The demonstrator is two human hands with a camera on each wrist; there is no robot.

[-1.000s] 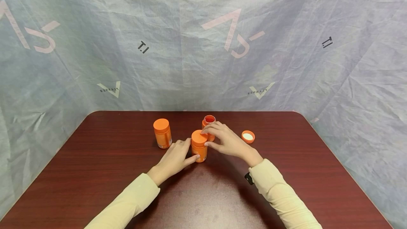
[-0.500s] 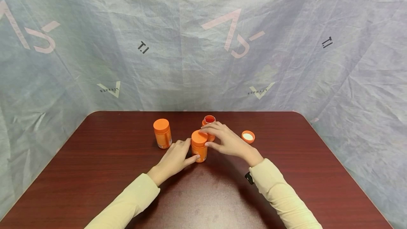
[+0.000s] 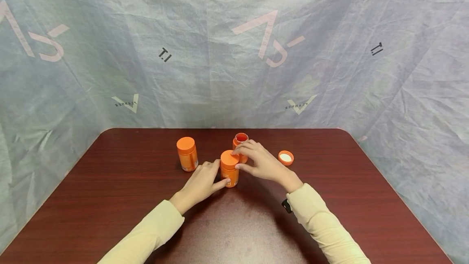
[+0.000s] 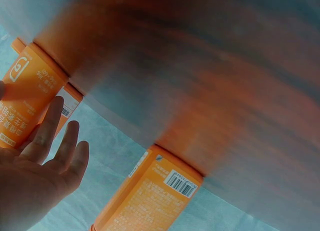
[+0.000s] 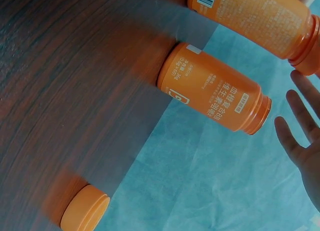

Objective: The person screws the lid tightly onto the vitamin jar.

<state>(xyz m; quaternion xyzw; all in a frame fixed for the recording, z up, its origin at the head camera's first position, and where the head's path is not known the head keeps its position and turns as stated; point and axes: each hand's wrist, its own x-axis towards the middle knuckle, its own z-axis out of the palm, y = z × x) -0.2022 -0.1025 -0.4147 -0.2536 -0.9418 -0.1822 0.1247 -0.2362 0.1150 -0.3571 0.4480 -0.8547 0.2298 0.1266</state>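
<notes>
"Fingers before anything else: what do they hold, going left to right?"

"Past a capped bottle standing upright at the far left, the left hand has its thumb and fingers round the body of the middle bottle, upright on the table. Just behind stands an open bottle. The right hand pinches the middle bottle's orange cap between thumb and fingertips; farther right, 1 loose cap lies inner side up"

"So which step is this?"

"Turning the cap, I judge, though I cannot tell whether to loosen or tighten it. The next move seems to call for a steady left grip while the right fingers twist, without knocking the open bottle"

"Anything different from 0.5 s ago?"

"Only slightly: the right fingertips reach less far across the cap's top. The left hand, all 3 bottles and the loose cap look unmoved"
</notes>
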